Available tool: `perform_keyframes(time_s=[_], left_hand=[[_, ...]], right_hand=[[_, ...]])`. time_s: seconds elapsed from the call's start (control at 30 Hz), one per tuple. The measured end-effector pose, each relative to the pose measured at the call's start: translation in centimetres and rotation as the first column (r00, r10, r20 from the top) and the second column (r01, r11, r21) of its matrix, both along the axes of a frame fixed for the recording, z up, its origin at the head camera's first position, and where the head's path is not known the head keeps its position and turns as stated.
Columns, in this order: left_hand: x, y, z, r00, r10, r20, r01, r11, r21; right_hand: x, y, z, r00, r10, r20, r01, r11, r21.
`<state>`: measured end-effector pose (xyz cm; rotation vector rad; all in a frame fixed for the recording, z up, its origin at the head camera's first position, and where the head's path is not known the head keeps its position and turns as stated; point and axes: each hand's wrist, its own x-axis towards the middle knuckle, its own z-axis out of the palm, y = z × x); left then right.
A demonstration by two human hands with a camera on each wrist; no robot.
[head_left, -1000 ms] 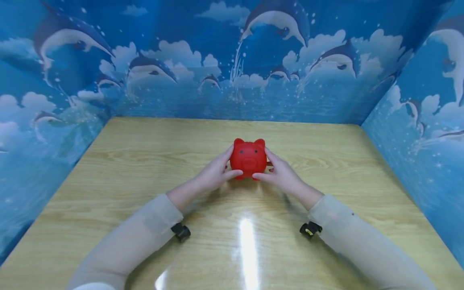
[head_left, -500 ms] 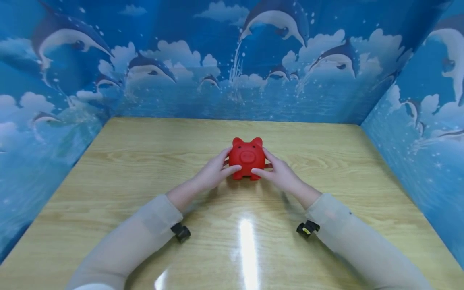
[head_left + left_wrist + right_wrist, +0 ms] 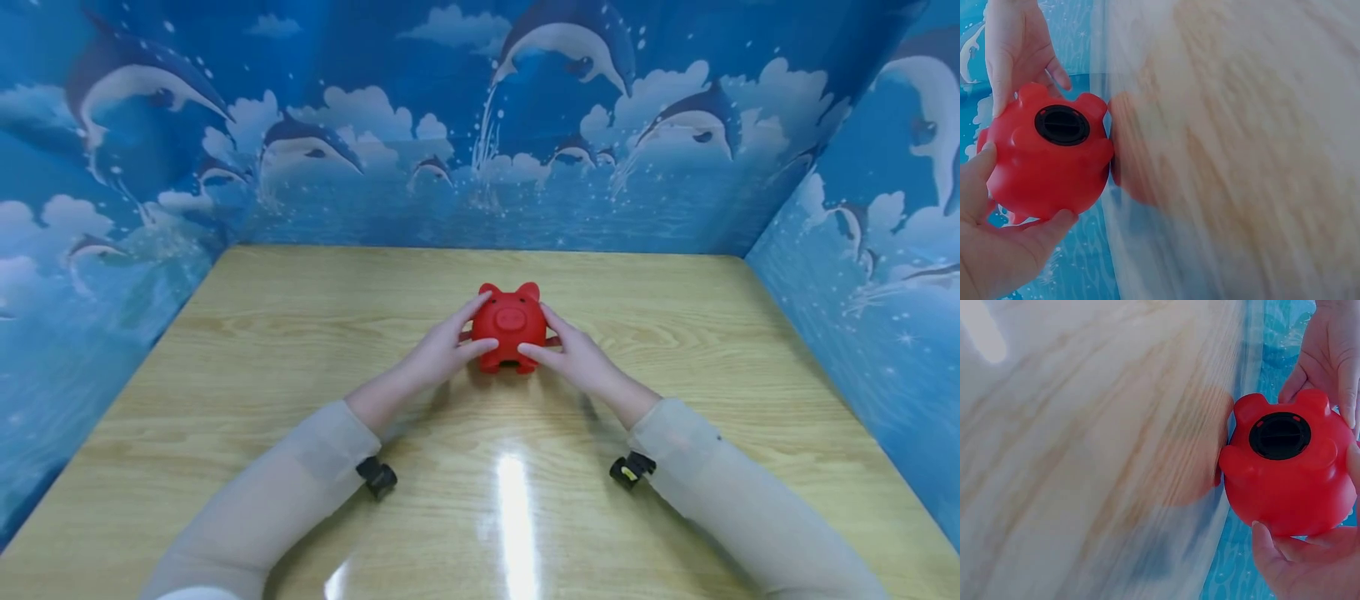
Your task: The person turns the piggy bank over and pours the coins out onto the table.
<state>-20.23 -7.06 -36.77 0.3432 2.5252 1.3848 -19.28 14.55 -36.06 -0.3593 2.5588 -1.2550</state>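
A red pig-shaped piggy bank (image 3: 509, 333) is on the wooden table, tilted back with its snout raised toward the head camera. Its underside, with a black round plug (image 3: 1062, 125) among the stubby feet, faces the wrist cameras. My left hand (image 3: 442, 350) holds it from the left, thumb low on the front and one finger up by the ear. From the other side my right hand (image 3: 579, 357) grips it, thumb on the lower front and fingers along the flank. In the right wrist view the lower feet are right at the tabletop.
The glossy wooden table (image 3: 300, 300) stretches around both arms, with a bright light reflection (image 3: 516, 525) near its front. Blue dolphin-print sheets (image 3: 420, 200) close off its back and sides. A small black camera is strapped at each wrist.
The piggy bank has tipped back, its snout rising and its feet showing more. Both hands have stayed on it, shifting slightly left; a left finger has moved up toward the ear.
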Motion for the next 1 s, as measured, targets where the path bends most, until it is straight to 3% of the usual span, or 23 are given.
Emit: perform_keyframes(time_s=[0.2,0.4,1.0], left_hand=[[-0.5,-0.1,0.2,0.999,-0.032,0.01,0.032,0.996,-0.078],[-0.9,-0.3,1.2,0.996,-0.091,-0.002,0.09,0.985,-0.15],[-0.8,-0.4,1.0,0.995,-0.104,-0.006,0.101,0.975,-0.197]], right_hand=[[-0.1,-0.1,0.1,0.999,0.012,-0.033,-0.011,1.0,0.029],[-0.3,0.0,0.2,0.99,0.061,-0.124,-0.043,0.99,0.137],[-0.6,0.0,0.1,0.996,0.055,-0.077,-0.039,0.981,0.192]])
